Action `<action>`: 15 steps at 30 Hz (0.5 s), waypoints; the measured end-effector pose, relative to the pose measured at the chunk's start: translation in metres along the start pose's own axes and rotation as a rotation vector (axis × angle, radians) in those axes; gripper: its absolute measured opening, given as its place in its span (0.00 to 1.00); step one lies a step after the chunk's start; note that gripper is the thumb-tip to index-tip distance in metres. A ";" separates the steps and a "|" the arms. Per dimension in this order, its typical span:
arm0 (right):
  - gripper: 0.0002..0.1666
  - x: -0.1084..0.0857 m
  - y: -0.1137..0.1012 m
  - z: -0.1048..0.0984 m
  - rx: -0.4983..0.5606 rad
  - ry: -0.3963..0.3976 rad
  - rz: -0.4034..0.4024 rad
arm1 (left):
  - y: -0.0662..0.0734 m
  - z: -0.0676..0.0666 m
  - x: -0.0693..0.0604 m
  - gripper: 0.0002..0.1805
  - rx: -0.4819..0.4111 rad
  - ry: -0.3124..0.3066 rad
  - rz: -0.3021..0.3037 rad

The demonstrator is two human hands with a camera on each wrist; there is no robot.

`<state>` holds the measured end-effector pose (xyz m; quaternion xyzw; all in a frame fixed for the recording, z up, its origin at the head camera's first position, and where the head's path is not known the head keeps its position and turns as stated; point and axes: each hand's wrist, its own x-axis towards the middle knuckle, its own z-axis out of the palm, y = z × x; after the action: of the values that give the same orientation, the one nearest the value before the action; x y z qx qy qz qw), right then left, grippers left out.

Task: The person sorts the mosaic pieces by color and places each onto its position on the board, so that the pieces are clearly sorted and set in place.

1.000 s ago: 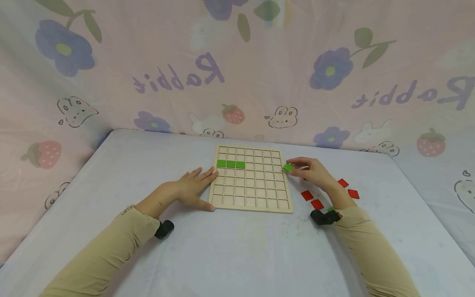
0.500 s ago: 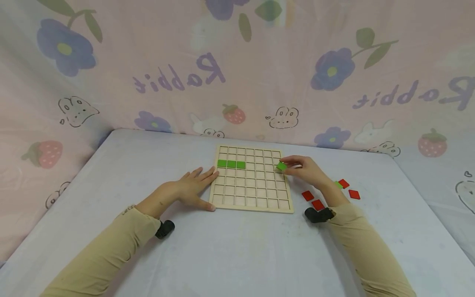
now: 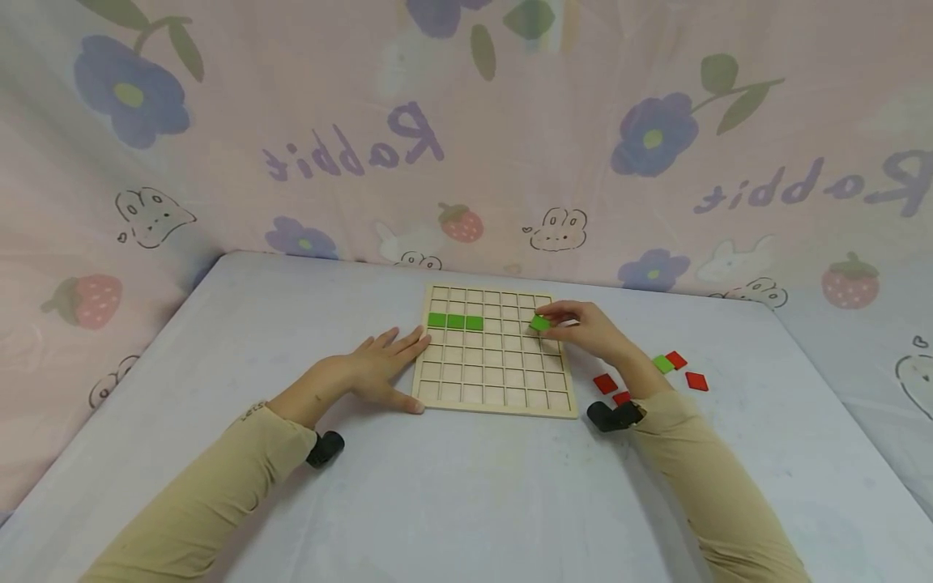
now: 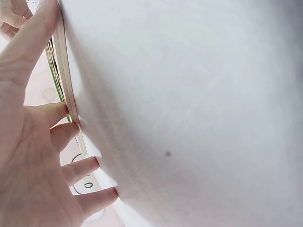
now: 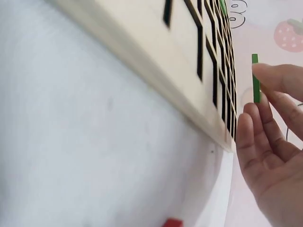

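A wooden grid board point(image 3: 503, 375) lies on the white table. In its second row from the back, three green tiles point(image 3: 455, 321) sit side by side at the left. My left hand point(image 3: 379, 374) rests with spread, straight fingers against the board's left edge; the left wrist view shows thumb and fingertips touching the edge. Between thumb and fingers, my right hand point(image 3: 589, 330) pinches a green square tile point(image 3: 539, 323) above the board's right columns. Seen from the right wrist, this thin tile point(image 5: 255, 78) stands edge-on, apart from the board.
Right of the board lie several red tiles point(image 3: 605, 384) and a loose green tile point(image 3: 663, 364), some partly hidden by the right forearm. A patterned cloth point(image 3: 496, 162) hangs behind the table. Black wrist cameras point(image 3: 615, 416) sit under both cuffs.
My right hand has moved left with the pinched green tile, from beside the board to over its right columns. The left hand stays at the board's edge.
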<state>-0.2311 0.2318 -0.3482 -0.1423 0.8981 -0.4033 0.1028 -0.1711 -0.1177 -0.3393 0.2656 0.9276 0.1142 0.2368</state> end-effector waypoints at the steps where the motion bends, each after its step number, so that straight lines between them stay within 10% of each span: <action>1: 0.26 0.001 0.000 0.001 0.000 -0.001 0.000 | 0.000 0.000 0.000 0.57 -0.001 0.000 0.000; 15: 0.26 0.013 -0.009 0.013 0.026 -0.027 -0.014 | -0.001 0.001 0.001 0.57 0.012 0.006 0.006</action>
<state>-0.2378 0.2123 -0.3508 -0.1528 0.8902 -0.4137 0.1139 -0.1713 -0.1178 -0.3405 0.2694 0.9282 0.1099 0.2319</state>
